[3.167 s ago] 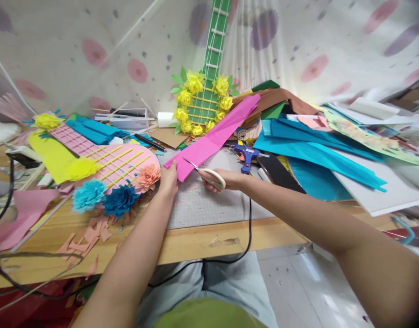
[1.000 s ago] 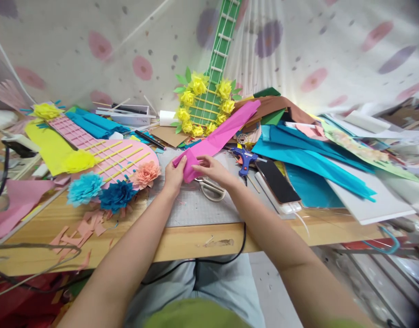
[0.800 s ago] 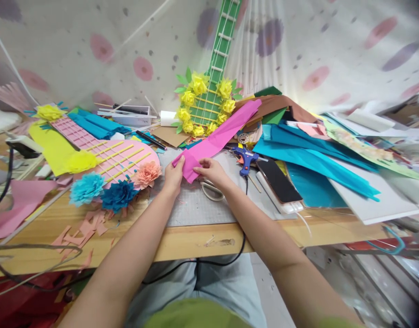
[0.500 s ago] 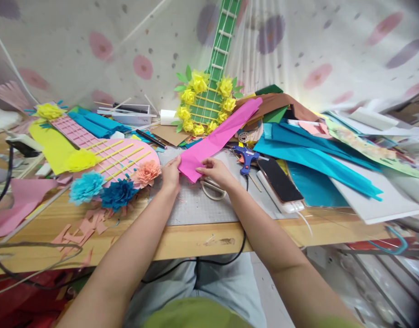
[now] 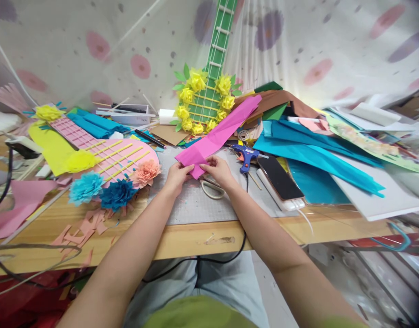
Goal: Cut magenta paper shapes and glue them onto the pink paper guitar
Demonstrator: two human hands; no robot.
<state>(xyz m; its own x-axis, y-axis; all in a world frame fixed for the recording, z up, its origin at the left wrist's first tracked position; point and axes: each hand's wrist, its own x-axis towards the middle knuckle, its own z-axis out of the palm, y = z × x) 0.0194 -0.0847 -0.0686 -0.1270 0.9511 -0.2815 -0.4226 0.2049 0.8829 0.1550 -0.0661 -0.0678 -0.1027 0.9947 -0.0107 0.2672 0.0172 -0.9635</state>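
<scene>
A long strip of magenta crepe paper point(image 5: 218, 136) slants from the mat up to the right, its far end lying over brown paper. Its near edge is pinched by my left hand point(image 5: 178, 176), thumb on top. My right hand point(image 5: 219, 171) grips the same edge a short way to the right, fingers closed on it. Under the right hand, the handles of a pair of scissors point(image 5: 212, 189) show on the grey cutting mat point(image 5: 192, 209); the rest of them is hidden.
Left stands a pink paper guitar point(image 5: 127, 152) with paper flowers; a green one point(image 5: 212, 86) with yellow flowers leans behind. To the right are a blue glue gun point(image 5: 246, 156), a phone point(image 5: 281, 178) on a white power bank, and blue crepe paper point(image 5: 318, 150). A black cable point(image 5: 226, 262) hangs in front.
My left hand has shifted from the paper's left side down to its near edge, closer to my right hand. The paper's near end has turned slightly.
</scene>
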